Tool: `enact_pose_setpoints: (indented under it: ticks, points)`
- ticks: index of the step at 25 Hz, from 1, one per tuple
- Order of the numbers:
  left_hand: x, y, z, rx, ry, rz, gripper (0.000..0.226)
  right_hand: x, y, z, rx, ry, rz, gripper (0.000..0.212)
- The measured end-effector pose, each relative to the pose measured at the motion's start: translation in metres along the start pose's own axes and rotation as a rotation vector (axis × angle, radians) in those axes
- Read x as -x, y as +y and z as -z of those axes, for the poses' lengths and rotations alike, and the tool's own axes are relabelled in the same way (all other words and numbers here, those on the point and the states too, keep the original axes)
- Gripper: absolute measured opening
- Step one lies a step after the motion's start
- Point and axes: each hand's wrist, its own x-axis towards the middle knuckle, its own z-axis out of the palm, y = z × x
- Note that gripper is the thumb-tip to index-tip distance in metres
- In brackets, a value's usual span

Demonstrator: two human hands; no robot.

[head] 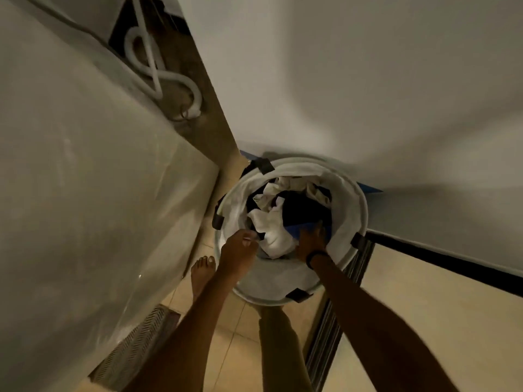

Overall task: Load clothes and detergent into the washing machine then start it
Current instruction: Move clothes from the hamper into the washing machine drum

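Beige tiles (424, 306) hold the basket (351, 190) beside the washer (85, 165), clothes (271, 230) inside; your left hand (240, 246) pinches their edge; your right hand (310, 243) lies on blue cloth (293, 230), grip unclear.

White coiled hose (181, 79) by the white wall (368, 80), metal drain grate (133, 343) in beige floor tiles (424, 306), dark sliding-door track (325, 335).
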Motion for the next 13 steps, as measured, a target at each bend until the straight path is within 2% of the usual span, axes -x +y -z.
enact_pose_setpoints:
  ticks: [3,5,7,9,11,13]
  points:
    - [-0.007,-0.024,-0.02,0.095,-0.001,0.017,0.017,-0.045,0.017,-0.028,0.025,0.072,-0.105,0.063]
    - [0.001,-0.033,-0.024,0.094,0.045,0.056,0.021,-0.035,0.015,-0.021,-0.078,0.203,-0.1,0.052]
    - [0.022,-0.031,-0.021,-0.029,0.087,0.021,0.028,0.018,0.006,-0.004,-0.317,0.451,-0.04,0.031]
    - [0.047,-0.009,-0.011,-0.142,0.11,-0.053,0.045,0.099,0.001,0.02,-0.529,0.705,0.077,0.019]
    - [0.071,0.023,0.004,-0.241,0.085,-0.209,0.061,0.189,-0.004,0.045,-0.666,0.801,0.216,0.018]
    - [0.097,0.054,0.021,-0.358,0.062,-0.466,0.067,0.268,-0.016,0.077,-0.794,0.815,0.298,0.011]
